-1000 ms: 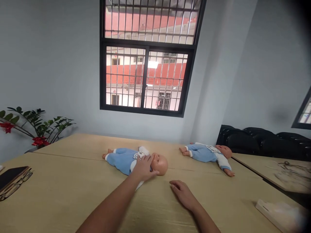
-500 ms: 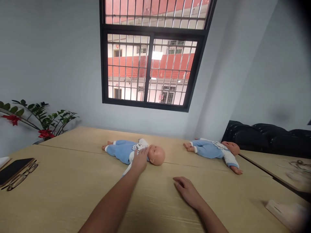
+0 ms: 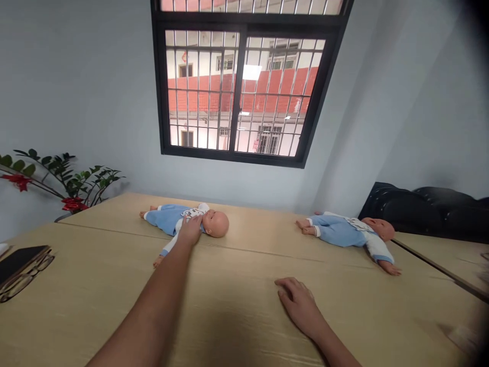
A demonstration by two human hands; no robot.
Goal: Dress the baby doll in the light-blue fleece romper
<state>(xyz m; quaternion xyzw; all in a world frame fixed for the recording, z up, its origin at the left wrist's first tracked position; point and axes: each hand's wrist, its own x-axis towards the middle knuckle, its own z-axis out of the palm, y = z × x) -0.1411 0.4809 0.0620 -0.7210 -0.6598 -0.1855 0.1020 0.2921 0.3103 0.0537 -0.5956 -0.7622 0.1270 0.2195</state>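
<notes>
A baby doll (image 3: 168, 218) in blue and white clothes lies on its back on the wooden table (image 3: 237, 306), head to the right. My left hand (image 3: 190, 229) rests on its chest by the shoulder, fingers laid over the clothing. My right hand (image 3: 300, 305) lies palm down on the bare table nearer to me, fingers loosely spread, holding nothing. A second doll (image 3: 346, 234) in the same clothes lies further right, untouched.
A black notebook (image 3: 17, 260) and a pair of glasses (image 3: 23, 280) sit at the table's left edge. A potted plant with red flowers (image 3: 61, 186) stands at the far left corner. Black chairs (image 3: 428, 211) line the wall on the right.
My left hand has pushed the near doll away and to the left, sliding from its head to its chest. The view has tilted up. My right hand has stayed put.
</notes>
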